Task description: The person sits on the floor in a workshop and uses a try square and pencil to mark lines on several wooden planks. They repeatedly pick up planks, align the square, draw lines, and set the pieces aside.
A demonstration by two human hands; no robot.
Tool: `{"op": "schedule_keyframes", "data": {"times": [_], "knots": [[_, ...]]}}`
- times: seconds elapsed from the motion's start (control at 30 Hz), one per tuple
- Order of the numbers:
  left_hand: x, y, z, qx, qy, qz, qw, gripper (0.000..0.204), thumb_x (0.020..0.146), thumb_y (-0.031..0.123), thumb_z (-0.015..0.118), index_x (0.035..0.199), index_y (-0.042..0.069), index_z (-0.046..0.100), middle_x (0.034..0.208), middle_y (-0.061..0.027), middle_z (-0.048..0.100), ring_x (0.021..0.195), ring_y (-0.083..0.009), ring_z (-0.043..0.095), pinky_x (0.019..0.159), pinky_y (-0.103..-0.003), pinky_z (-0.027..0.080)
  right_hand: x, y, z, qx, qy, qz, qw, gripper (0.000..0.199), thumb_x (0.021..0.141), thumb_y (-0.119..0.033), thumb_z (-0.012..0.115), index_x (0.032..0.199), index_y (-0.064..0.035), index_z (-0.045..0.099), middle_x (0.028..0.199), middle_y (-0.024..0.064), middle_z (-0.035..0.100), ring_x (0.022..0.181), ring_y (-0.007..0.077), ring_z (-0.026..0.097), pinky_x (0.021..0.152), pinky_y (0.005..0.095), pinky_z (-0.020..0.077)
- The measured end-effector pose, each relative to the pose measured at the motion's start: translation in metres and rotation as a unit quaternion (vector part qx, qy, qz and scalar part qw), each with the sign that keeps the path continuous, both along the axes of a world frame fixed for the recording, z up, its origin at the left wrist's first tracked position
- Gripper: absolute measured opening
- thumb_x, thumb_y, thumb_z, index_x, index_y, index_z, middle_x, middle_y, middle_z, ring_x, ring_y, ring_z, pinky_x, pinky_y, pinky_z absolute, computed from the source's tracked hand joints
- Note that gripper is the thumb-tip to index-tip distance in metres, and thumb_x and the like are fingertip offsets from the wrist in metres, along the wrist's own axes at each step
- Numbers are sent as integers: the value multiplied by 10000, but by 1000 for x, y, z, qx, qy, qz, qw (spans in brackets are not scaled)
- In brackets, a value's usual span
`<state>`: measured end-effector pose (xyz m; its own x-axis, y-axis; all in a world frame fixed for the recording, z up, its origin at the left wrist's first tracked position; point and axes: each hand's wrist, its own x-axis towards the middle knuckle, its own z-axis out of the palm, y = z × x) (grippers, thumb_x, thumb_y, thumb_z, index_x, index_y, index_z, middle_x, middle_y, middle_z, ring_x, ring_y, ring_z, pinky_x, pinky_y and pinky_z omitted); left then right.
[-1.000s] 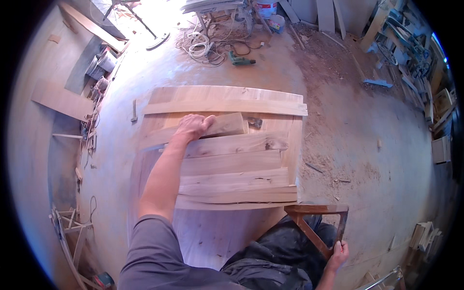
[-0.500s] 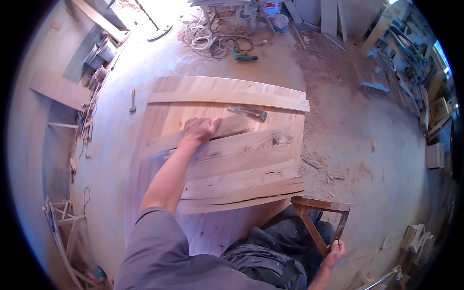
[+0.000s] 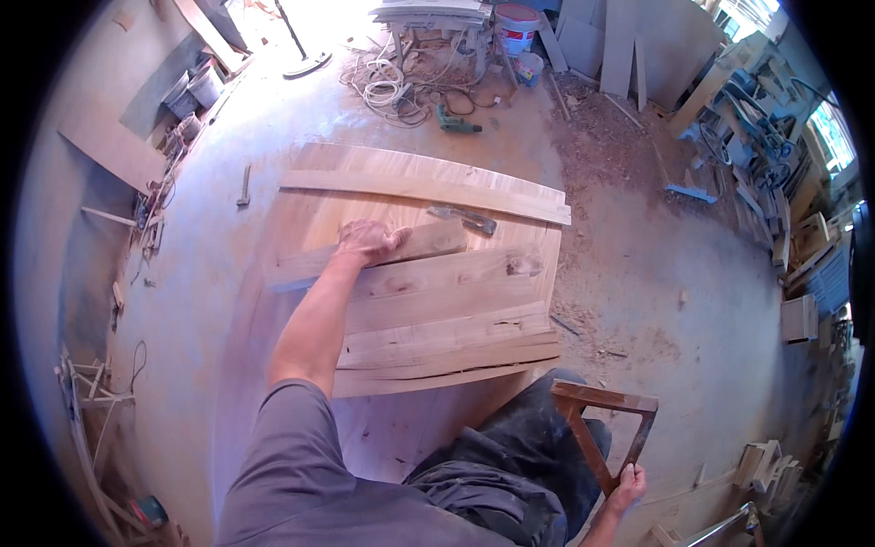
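My left hand is closed over a short wooden board, which lies at a slight slant on a large pale wooden panel. Just beyond that board's far edge rests a narrow grey tool, its kind hard to make out. At the lower right, my right hand grips one corner of a brown triangular wooden frame, like a large set square. The frame is held up beside my knee, apart from the panel. Another long wooden strip lies across the panel's far side.
A hammer lies on the floor left of the panel. Beyond it are a green power drill, coiled pale cable and a white bucket. Wood offcuts and tools line the right wall; buckets stand along the left.
The whole view has shifted slightly. My left hand stays on the board and my right hand keeps its grip on the triangular frame; neither has clearly moved.
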<state>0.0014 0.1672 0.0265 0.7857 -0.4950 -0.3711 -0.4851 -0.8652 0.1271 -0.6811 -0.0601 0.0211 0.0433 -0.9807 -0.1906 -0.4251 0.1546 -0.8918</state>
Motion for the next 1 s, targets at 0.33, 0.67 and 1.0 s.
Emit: {"op": "schedule_keyframes", "data": {"times": [0.33,0.67,1.0], "knots": [[56,114,-46,-71,-141,182,971,509,960,525,615,1225,105,724,1097,-212,755,1146,-359,689,1010,-470,507,23,9,40,84,-198,-87,973,133,997,-216,599,894,-138,625,747,-29,565,645,100,532,576,257,410],[75,234,-108,114,-171,-23,978,145,887,107,569,786,97,672,1078,-51,754,1190,-223,656,857,-342,572,41,-21,6,212,-192,-149,947,198,987,-285,571,813,-191,580,682,-39,570,513,159,499,471,337,349],[53,183,-70,-293,-27,274,915,403,953,403,623,761,55,689,802,-158,692,748,-238,637,689,-398,487,156,7,31,334,-336,51,879,243,954,-357,679,989,-117,688,780,35,636,631,225,591,549,389,442]]}}
